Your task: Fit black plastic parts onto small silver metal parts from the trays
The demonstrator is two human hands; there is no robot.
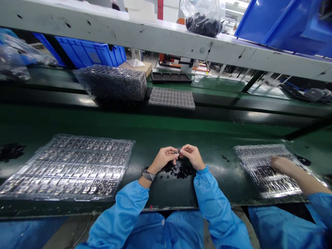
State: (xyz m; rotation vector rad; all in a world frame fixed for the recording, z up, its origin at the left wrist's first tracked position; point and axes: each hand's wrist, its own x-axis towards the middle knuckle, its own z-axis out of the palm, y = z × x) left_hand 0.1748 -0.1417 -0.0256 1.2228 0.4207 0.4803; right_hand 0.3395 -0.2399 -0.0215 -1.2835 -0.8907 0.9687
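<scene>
- Left hand (165, 158) and right hand (192, 156) pinched one small part (177, 151) between nearly closed fingertips, apparently to steady it.
- Black pieces (184, 171) lay heaped just beside the hands, probably for short reach.

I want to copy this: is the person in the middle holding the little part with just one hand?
No, the left hand and the right hand both have their fingertips at the little part.

Small part (177, 151) between fingers (185, 150)
</scene>
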